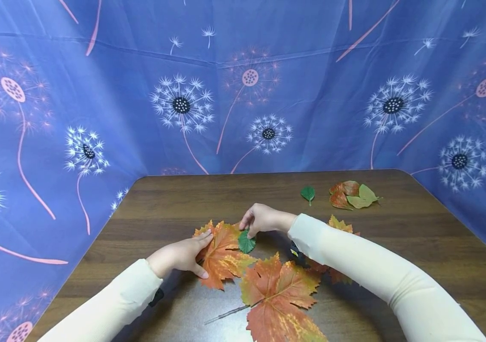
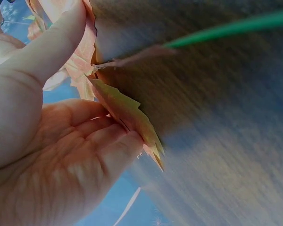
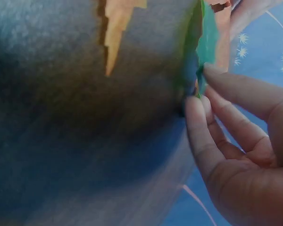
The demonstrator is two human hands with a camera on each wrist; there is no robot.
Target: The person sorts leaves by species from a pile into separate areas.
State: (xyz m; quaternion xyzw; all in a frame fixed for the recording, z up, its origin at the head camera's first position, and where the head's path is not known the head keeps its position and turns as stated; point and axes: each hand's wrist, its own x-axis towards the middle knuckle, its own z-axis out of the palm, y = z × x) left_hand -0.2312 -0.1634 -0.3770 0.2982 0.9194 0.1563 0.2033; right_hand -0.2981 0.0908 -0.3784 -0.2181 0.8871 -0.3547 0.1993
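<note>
An orange maple leaf [image 1: 224, 256] with yellow patches lies on the table, and my left hand [image 1: 187, 254] rests over its left side, fingers and thumb spread. From the left wrist view, the fingertips of that hand [image 2: 70, 141] touch the edge of the leaf [image 2: 125, 110]. My right hand [image 1: 264, 220] pinches a small green leaf [image 1: 246, 242] between thumb and fingertips, at the maple leaf's right edge. The right wrist view has the green leaf [image 3: 207, 42] at the tips of thumb and forefinger. A second maple leaf [image 1: 279, 299] with a dark stem lies in front.
Under the right forearm, another orange leaf [image 1: 340, 225] is partly hidden. Farther back lie one green leaf [image 1: 308, 193] and a small group of red and yellow-green leaves [image 1: 362, 197]. A blue dandelion-print cloth [image 1: 311, 95] hangs behind the wooden table [image 1: 174, 199].
</note>
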